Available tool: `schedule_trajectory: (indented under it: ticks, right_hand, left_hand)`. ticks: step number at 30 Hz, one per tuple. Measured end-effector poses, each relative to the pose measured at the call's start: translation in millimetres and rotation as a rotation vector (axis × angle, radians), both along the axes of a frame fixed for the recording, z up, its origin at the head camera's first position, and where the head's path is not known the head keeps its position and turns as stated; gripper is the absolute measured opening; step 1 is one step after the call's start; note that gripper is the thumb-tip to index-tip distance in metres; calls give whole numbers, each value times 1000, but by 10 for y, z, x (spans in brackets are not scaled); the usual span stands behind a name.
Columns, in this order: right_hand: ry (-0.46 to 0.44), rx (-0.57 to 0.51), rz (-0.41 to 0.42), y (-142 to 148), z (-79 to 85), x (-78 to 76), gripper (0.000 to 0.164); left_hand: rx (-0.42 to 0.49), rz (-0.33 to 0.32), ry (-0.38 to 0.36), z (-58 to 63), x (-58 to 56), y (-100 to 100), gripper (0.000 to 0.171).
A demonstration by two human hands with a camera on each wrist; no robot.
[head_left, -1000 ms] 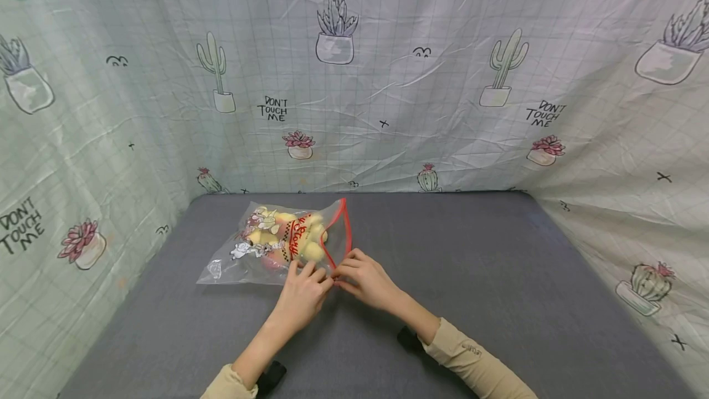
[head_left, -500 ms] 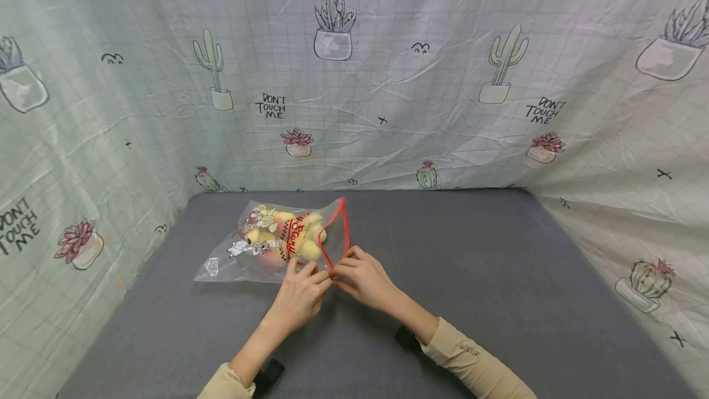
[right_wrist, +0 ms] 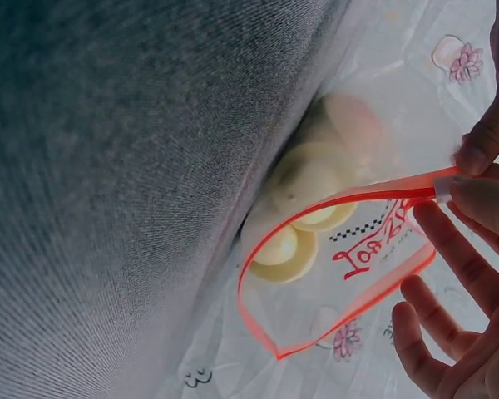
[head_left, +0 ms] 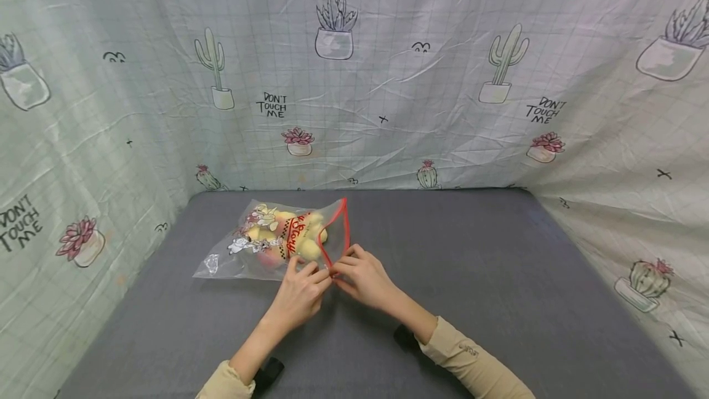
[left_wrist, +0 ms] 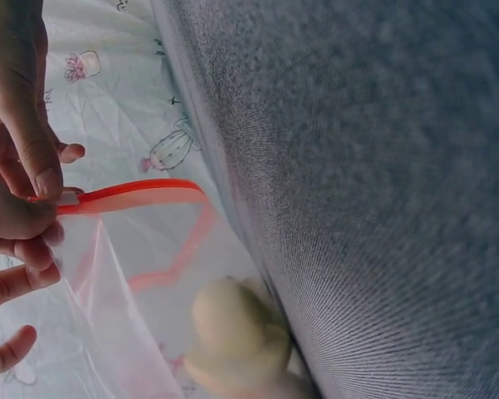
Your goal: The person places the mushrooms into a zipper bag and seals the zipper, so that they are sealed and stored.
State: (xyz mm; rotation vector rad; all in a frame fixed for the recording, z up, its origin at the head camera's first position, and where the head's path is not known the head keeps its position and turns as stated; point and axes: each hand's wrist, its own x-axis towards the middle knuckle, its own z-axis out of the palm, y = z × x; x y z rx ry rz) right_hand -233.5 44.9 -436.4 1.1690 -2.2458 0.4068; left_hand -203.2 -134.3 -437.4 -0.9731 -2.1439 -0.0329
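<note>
A clear plastic zip bag [head_left: 221, 265] printed with cartoon figures and red lettering lies on the table. Its mouth, edged by a red zip strip [right_wrist: 316, 206], gapes toward the right. Inside are rounded yellow and pinkish things [head_left: 310, 250], whose kind I cannot tell through the plastic. My left hand [head_left: 301, 293] pinches the bag's near corner by the end of the strip. Right beside it, my right hand [head_left: 367, 279] pinches the same corner at a small whitish slider [right_wrist: 443, 188], partly covered by the fingers. The other right fingers are spread in the right wrist view.
The grey table [head_left: 471, 276] runs back to a hanging cloth [head_left: 388, 79] printed with potted cacti, which also closes off both sides. A black band [head_left: 269, 374] is at the left wrist and another black piece [head_left: 406, 337] at the right.
The head view has shifted slightly. Both hands keep hold of the same bag corner, and the bag's mouth stays open.
</note>
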Motion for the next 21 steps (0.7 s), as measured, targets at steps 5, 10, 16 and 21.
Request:
schedule_trajectory:
  ticks: [5, 10, 16, 21]
  right_hand:
    - [15, -1, -28, 12, -35, -42, 13]
    - [21, -7, -30, 16, -57, -72, 12]
    - [-5, -33, -5, 32, -68, -96, 11]
    - [-7, -32, 8, 37, -83, -113, 11]
  left_hand:
    - [6, -20, 8, 12, 15, 9, 9]
    - [-3, -7, -7, 31, 23, 16, 9]
    - [-9, 55, -47, 42, 26, 29, 13]
    - [18, 112, -47, 19, 1, 50, 14]
